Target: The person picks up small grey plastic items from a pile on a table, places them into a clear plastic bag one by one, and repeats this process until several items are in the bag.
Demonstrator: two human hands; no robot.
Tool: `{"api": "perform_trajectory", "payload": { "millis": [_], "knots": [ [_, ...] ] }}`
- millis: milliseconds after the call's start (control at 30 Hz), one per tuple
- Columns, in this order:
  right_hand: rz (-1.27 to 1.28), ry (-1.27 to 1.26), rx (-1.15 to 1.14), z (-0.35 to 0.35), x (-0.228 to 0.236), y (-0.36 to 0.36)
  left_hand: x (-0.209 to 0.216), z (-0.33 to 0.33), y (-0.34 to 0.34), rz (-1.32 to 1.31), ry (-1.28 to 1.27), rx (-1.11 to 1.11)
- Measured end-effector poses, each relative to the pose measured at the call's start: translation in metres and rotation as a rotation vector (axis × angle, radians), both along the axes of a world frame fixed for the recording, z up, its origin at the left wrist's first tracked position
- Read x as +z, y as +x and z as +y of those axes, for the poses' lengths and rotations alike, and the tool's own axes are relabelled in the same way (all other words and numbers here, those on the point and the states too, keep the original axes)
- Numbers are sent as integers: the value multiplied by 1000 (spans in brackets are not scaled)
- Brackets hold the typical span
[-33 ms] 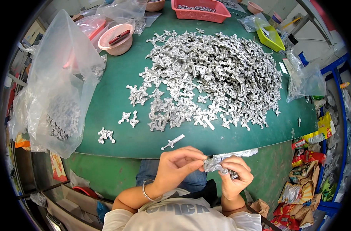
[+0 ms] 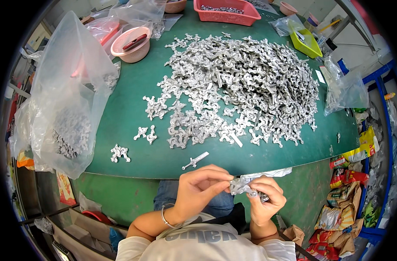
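Observation:
Silver-grey cast metal pieces (image 2: 240, 186) are held between my hands, just off the table's near edge. My left hand (image 2: 202, 186) pinches their left end between thumb and fingertips. My right hand (image 2: 268, 198) is closed round the other end, with more metal partly hidden under its fingers. Beyond my left hand lies a small sword-shaped metal piece (image 2: 195, 160) on the green table (image 2: 133, 104). A few curled metal castings (image 2: 120, 153) lie further left. The large heap of similar castings (image 2: 259, 82) covers the table's middle and right.
A clear plastic bag (image 2: 72, 100) with castings inside stands at the left edge. Behind it is a pink bowl (image 2: 131, 45) with a red-handled tool across it. A red tray (image 2: 226, 16) of metal rings and a yellow-green basket (image 2: 306, 45) stand at the back.

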State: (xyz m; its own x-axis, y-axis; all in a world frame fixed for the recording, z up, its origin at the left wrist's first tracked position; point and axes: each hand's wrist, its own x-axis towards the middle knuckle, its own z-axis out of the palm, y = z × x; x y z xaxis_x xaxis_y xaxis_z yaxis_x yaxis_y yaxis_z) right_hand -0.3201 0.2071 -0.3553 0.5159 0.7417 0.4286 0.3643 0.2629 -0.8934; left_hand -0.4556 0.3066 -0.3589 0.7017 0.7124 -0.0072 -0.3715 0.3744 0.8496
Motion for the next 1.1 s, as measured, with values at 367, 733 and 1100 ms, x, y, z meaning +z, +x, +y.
{"api": "perform_trajectory", "payload": {
  "millis": [367, 733, 1100],
  "knots": [
    [57, -47, 24, -1, -2, -1, 7, -4, 0, 139, 257, 183],
    [152, -83, 72, -5, -8, -4, 11, -4, -1, 221, 417, 209],
    [209, -65, -14, -6, -9, -5, 7, -4, -1, 43, 58, 72]
  ]
}}
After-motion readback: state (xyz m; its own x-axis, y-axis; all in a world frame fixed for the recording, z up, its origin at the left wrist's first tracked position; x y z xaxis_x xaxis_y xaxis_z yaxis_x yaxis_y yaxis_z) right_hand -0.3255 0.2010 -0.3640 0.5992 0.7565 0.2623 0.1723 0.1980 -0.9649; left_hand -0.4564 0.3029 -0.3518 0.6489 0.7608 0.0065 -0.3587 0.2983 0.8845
